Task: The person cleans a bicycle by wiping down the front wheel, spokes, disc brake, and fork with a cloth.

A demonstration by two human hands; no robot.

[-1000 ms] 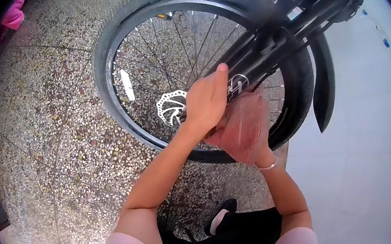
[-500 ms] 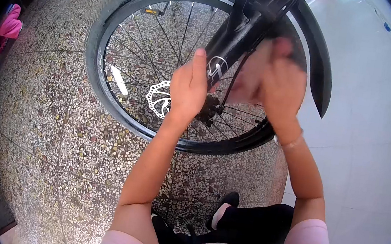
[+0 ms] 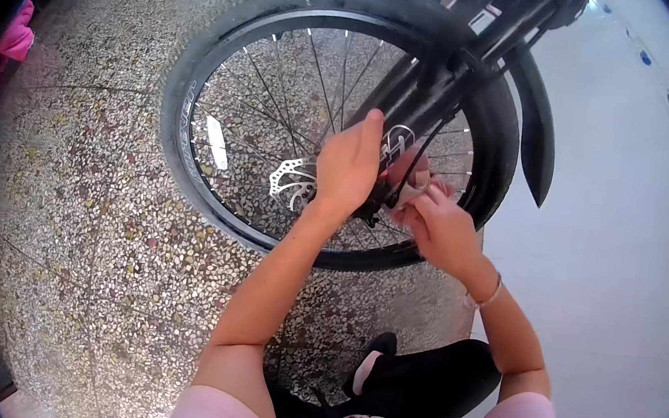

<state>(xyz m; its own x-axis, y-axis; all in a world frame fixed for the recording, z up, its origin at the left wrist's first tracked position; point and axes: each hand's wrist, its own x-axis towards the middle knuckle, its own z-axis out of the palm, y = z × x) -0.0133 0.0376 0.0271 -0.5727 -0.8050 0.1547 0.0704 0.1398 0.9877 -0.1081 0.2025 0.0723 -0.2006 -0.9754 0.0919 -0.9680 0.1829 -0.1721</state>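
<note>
A black bicycle fork [image 3: 425,86] slants down to the hub of the front wheel [image 3: 177,152]. My left hand [image 3: 348,167] is closed around the lower fork leg with its thumb pointing up, and its fingers are hidden behind the leg. Just right of the fork's lower end, my right hand [image 3: 447,229] pinches a pinkish cloth [image 3: 413,190]. Part of the cloth lies behind a thin black cable, against or close to the fork. Left of my left hand shows the silver disc brake rotor [image 3: 287,176].
A black mudguard [image 3: 536,142] curves down right of the tyre. The wheel stands on a speckled stone floor [image 3: 119,266], with a pale tiled wall [image 3: 603,267] on the right. Something bright pink [image 3: 16,36] is at the far left.
My right hand has moved down and left with the cloth, from beside the upper fork to near the hub. The wheel and fork appear slightly shifted right; my left hand stays on the fork.
</note>
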